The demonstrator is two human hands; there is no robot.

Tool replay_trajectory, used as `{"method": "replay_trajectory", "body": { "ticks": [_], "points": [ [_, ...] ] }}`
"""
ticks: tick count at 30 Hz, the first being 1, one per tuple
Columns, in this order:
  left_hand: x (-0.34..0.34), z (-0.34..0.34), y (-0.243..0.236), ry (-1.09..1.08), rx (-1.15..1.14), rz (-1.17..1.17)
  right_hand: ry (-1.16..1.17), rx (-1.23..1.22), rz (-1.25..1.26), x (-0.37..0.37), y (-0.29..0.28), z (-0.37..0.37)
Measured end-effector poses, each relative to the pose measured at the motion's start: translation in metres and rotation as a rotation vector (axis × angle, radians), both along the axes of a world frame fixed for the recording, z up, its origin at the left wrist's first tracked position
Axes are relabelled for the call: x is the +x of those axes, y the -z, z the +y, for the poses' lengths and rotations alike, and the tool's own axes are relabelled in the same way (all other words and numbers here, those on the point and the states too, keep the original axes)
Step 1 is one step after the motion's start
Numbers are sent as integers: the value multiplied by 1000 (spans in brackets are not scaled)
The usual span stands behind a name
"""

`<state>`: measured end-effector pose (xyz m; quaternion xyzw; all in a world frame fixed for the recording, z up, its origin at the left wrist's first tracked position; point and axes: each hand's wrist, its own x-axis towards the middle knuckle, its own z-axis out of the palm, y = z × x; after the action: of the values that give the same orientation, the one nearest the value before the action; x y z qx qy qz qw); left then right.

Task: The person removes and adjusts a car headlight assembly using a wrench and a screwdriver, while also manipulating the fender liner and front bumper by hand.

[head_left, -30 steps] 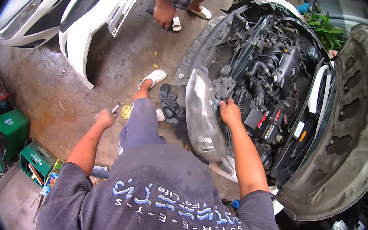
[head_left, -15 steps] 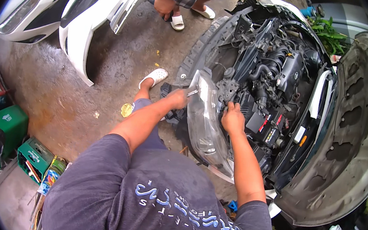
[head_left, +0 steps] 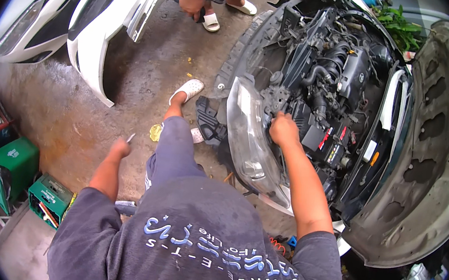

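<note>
My left hand (head_left: 119, 148) is out to the left over the concrete floor, closed on a small metal tool (head_left: 130, 138) whose shiny end pokes out past the fingers; its exact kind cannot be made out. At the car's front, a large clear headlight (head_left: 249, 131) sits at the corner of the engine bay. Just behind its inner edge is my right hand (head_left: 285, 129), fingers bent down beside a dark metal bracket (head_left: 276, 99). What those fingertips grip is hidden.
The engine (head_left: 355, 71) and black battery (head_left: 329, 143) lie right of the headlight, below the raised hood (head_left: 426, 145). A white bumper (head_left: 95, 44) rests at upper left. Another person's hand (head_left: 191, 4) hangs at the top. Green crates (head_left: 50, 198) stand lower left.
My left hand has swung away from the headlight's outer edge, far to the left and toward me, with the metal tool still in it. My right hand stays nearly in place behind the headlight.
</note>
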<state>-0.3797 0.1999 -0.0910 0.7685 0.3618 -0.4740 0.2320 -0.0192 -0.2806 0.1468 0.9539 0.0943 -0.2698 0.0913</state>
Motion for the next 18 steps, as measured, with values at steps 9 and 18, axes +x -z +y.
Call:
{"method": "replay_trajectory", "body": {
  "ticks": [9, 18],
  "points": [
    [-72, 29, -44, -383, 78, -10, 63, -80, 100, 3, -21, 26],
    [14, -33, -74, -186, -220, -296, 142, -34, 58, -4, -52, 26]
  ]
}}
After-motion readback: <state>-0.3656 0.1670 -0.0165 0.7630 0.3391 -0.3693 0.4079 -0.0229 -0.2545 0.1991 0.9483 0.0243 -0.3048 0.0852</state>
